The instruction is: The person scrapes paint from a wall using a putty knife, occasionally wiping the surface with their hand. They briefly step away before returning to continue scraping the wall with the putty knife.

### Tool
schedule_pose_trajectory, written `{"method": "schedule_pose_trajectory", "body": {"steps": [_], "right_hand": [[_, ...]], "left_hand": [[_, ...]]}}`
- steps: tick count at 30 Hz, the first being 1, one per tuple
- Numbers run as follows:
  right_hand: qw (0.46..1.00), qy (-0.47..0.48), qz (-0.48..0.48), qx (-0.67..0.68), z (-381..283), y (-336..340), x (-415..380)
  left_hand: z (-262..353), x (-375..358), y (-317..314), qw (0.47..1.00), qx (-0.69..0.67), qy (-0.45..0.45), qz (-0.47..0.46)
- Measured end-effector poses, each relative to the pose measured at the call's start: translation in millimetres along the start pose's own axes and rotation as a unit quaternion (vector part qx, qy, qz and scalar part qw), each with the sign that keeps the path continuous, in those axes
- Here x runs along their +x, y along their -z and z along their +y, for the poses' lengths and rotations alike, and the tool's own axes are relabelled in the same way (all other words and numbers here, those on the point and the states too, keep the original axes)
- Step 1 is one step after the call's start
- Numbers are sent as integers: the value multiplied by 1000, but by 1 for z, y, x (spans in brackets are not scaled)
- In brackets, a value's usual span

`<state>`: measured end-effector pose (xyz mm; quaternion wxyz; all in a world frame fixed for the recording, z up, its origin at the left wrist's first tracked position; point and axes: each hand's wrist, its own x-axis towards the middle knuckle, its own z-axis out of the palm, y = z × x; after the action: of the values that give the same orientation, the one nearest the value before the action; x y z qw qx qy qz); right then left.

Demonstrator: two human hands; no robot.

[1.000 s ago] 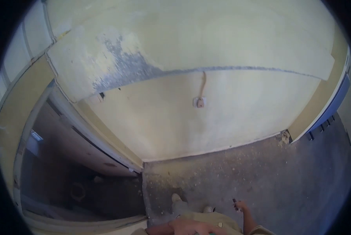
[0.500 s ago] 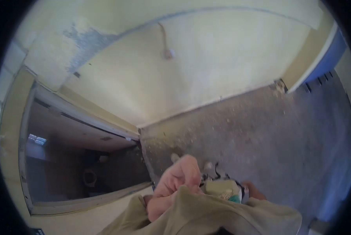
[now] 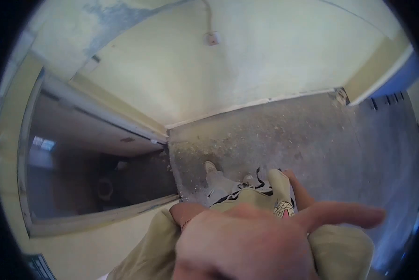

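My left hand (image 3: 247, 247) fills the bottom middle, close to the camera and blurred. One digit stretches out to the right, apart from the rest; the other fingers run below the frame edge. Nothing shows in this hand. A thin band circles the left wrist. Behind it lies the khaki shirt (image 3: 342, 247) I wear, with a patterned print partly covered by the hand. My right hand (image 3: 289, 174) is small, at the shirt's lifted lower edge, its fingers hidden. Below the hem show light grey trousers (image 3: 223, 183) with dark cords, and a shoe (image 3: 210, 166).
A pale yellow wall (image 3: 265, 60) with peeling paint carries a small switch box (image 3: 212, 38). On the left, a doorway frame (image 3: 102, 217) opens to a dark room. The concrete floor (image 3: 307, 135) has scattered debris. A blue panel (image 3: 401, 77) stands at the right.
My left hand has risen from the shirt front towards the camera, going from curled to having a digit stretched out. The shirt's lower edge and my right hand appear higher in view.
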<state>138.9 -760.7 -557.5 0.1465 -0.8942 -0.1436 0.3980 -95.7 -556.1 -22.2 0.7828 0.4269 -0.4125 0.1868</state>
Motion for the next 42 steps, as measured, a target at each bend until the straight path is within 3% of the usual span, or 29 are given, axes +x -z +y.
{"method": "schedule_pose_trajectory", "body": {"steps": [2,4,6,7,8,9,10,11,13,14,15,16,17,18,19,23,24,25,27,28,31,32,33,37,39,42], "right_hand": [[999,30,-4,29,-9,-5,18],[982,45,-39,180,-60,32,-7],[951,12,-85,297,-112,62,-34],[935,-20,-107,337,-138,75,-42],[900,30,-130,415,-155,82,-47],[857,78,-155,485,-173,92,-52],[856,91,-149,486,-199,103,-60],[859,141,-130,475,-225,112,-73],[860,191,-109,460,-273,125,-96],[858,252,-96,438,-298,132,-105],[852,311,-84,412,-322,137,-116],[853,311,-85,410,-349,141,-130],[823,375,-71,421,-377,145,-145],[787,438,-58,429,-399,150,-157],[787,442,-60,426,-419,158,-166],[769,477,-109,412,-474,168,-164],[762,485,-130,409,-486,168,-158],[763,485,-127,409,-497,169,-147],[836,490,11,248,-525,176,-127],[838,486,14,249,-541,181,-126],[804,461,35,375,-607,197,-132],[750,512,58,414,-627,192,-126],[692,560,82,447,-644,190,-119],[686,536,98,482,-696,198,-100],[661,526,88,528,-718,202,-97],[675,517,87,520,-736,214,-104]], "left_hand": [[3,-1,22,999,36,1,-6],[16,-14,55,997,72,27,-3],[33,-42,87,984,99,145,10],[44,-63,100,952,112,282,26],[45,-83,108,901,125,412,47],[35,-103,116,830,221,498,117],[25,-125,126,738,310,569,188],[10,-147,139,739,318,564,185],[-24,-172,165,642,396,514,410],[-32,-158,171,643,398,511,410],[-39,-142,177,697,270,430,506],[-44,-129,185,726,131,335,586],[-49,-120,196,726,131,332,588],[-51,-111,208,738,215,273,579],[-47,-105,221,742,298,212,562],[-9,-96,278,763,295,182,546],[3,-84,284,745,325,181,553],[11,-76,292,727,354,181,560],[24,-66,315,718,405,157,544],[30,-61,325,704,456,133,527],[52,-45,357,716,415,134,546],[58,-41,368,718,396,134,556],[61,-39,386,705,478,84,518],[94,-13,418,719,441,97,528],[104,1,433,698,474,15,537],[110,12,449,702,456,-10,547]]}}
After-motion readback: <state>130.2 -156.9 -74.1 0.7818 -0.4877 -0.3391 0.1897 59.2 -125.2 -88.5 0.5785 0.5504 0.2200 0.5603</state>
